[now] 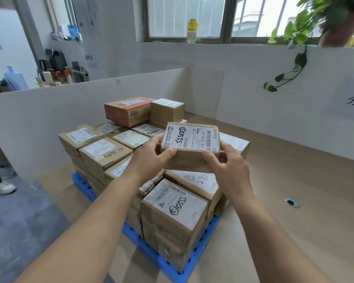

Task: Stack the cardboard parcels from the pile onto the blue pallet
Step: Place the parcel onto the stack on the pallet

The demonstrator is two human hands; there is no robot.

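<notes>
A small flat cardboard parcel (191, 146) with a white shipping label and black marker digits hangs above the middle of the stack. My left hand (151, 158) grips its left side and my right hand (226, 166) grips its right side. Below it the blue pallet (135, 240) carries several layers of cardboard parcels (172, 209). On top at the back sit a reddish-brown parcel (127, 111) and a plain brown one (166, 110). The source pile is not in view.
The pallet stands on a light wooden platform (294, 201) with a round metal hole (292, 201) at the right. Low white partition walls (49, 119) close off the left and back. A person's white shoe (2, 187) shows on the grey floor at left.
</notes>
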